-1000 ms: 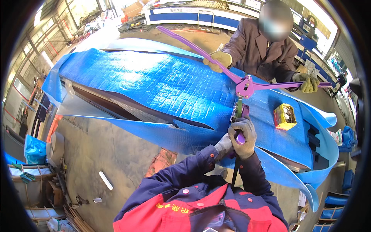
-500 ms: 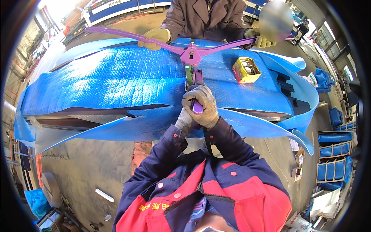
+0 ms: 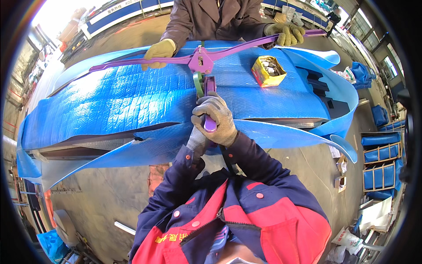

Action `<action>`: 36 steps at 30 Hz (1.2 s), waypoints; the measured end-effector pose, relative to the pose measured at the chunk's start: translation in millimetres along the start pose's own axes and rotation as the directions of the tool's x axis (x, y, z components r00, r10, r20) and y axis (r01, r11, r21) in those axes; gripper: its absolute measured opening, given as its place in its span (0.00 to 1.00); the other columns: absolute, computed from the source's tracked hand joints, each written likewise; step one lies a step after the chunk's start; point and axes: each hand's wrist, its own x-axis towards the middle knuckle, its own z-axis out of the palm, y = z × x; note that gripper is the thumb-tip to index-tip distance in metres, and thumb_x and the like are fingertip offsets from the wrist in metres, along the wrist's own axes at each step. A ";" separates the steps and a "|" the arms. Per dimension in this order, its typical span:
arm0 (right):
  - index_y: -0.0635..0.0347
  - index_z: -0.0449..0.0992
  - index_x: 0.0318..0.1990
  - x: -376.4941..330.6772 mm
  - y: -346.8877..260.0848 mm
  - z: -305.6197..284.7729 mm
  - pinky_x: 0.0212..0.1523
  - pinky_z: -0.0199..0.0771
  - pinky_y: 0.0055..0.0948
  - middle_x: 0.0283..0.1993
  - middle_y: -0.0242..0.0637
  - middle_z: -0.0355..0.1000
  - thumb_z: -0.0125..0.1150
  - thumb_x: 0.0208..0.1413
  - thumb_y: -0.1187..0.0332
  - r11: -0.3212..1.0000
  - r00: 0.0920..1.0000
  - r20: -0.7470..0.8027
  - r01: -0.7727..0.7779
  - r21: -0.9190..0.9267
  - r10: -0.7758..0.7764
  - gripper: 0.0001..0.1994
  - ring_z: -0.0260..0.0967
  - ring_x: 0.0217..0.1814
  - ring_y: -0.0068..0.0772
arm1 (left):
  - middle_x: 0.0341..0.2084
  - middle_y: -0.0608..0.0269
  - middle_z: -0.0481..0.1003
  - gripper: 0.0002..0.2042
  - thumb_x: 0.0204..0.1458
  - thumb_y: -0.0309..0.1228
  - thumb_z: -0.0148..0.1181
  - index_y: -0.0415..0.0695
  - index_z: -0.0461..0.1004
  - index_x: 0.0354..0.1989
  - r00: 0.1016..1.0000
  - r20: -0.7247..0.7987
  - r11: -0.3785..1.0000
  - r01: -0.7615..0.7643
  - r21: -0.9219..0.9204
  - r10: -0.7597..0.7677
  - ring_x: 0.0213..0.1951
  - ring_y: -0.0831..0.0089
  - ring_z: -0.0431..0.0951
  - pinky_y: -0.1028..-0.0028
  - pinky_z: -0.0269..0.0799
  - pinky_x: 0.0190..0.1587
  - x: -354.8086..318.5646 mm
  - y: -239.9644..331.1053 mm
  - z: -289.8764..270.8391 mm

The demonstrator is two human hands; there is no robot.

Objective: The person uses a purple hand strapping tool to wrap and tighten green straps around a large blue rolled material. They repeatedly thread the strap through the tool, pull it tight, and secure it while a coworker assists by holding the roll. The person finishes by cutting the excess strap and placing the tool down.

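- The step in hand looks like strapping the blue-wrapped bundle [image 3: 112, 108]: the small purple tool [image 3: 210, 82] appears to be drawing the green strap [image 3: 198, 83] tight, with the long purple tool [image 3: 201, 63] held ready. As a judgement, the next move calls for steady tension on the strap and the long tool's head lined up with it.
- Farthest left, one hand of the co-worker [image 3: 159, 53], gloved, is wrapped around the left handle of the long tool; the handles are spread wide.
- Toward the middle, the long tool's head sits over the bundle, just beyond the small tool as the wearer sees it. Whether it touches the strap is unclear.
- Below it, the green strap rises along the left side of the small tool.
- The left hand [image 3: 197, 140], gloved in grey, is under and beside the right one, mostly covered; how far its fingers are closed, and on what, cannot be told.
- The right hand [image 3: 220, 119] is curled firmly around the small tool, whose rounded handle end pokes out toward the wearer and whose body points away.
- To the right, a yellow box [image 3: 272, 82] of small metal pieces sits on the bundle, well apart from the wearer's hands.
- Farther right, the co-worker's other hand [image 3: 285, 34] lies over the right handle, fingers bent down; its firmness is uncertain.
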 end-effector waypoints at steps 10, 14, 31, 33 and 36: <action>0.51 0.78 0.36 -0.6 2.3 -0.8 0.59 0.74 0.48 0.37 0.33 0.76 0.76 0.44 0.72 1.000 1.000 -0.013 0.006 0.012 -0.005 0.13 0.77 0.47 0.45 | 0.53 0.67 0.73 0.17 0.66 0.31 0.63 0.43 0.69 0.61 0.995 0.092 0.964 -0.024 -0.265 0.050 0.57 0.74 0.75 0.74 0.67 0.65 11.4 -16.2 -14.0; 0.50 0.78 0.37 -0.9 2.7 -0.7 0.59 0.74 0.48 0.37 0.33 0.76 0.76 0.43 0.72 1.000 1.000 -0.008 0.005 0.009 -0.005 0.13 0.77 0.47 0.45 | 0.53 0.67 0.73 0.18 0.66 0.31 0.63 0.43 0.69 0.61 0.989 0.131 0.932 -0.016 -0.362 0.068 0.57 0.74 0.75 0.74 0.66 0.65 17.7 -22.3 -18.2; 0.52 0.75 0.33 16.4 -0.6 0.1 0.47 0.74 0.45 0.32 0.34 0.76 0.76 0.43 0.73 0.993 0.997 -0.038 -0.067 0.094 0.071 0.13 0.76 0.38 0.48 | 0.55 0.66 0.74 0.23 0.63 0.32 0.68 0.42 0.68 0.64 0.992 0.067 0.951 -0.079 -0.300 0.103 0.58 0.74 0.75 0.73 0.68 0.65 12.3 -11.0 -9.8; 0.53 0.75 0.31 19.9 1.4 0.5 0.45 0.75 0.43 0.32 0.34 0.77 0.75 0.44 0.75 0.981 0.988 -0.025 -0.149 0.125 0.154 0.11 0.77 0.37 0.47 | 0.55 0.66 0.75 0.25 0.62 0.33 0.69 0.42 0.68 0.64 0.996 -0.049 0.994 -0.064 0.091 0.068 0.57 0.74 0.76 0.72 0.70 0.63 -5.3 6.2 -0.1; 0.61 0.76 0.37 26.6 3.6 2.4 0.43 0.79 0.28 0.35 0.34 0.79 0.72 0.54 0.77 0.922 0.958 0.017 -0.281 0.266 0.287 0.09 0.77 0.37 0.25 | 0.55 0.64 0.78 0.26 0.61 0.34 0.71 0.43 0.70 0.65 0.988 -0.153 0.932 0.044 0.358 0.012 0.55 0.74 0.78 0.70 0.77 0.55 -19.4 20.8 16.4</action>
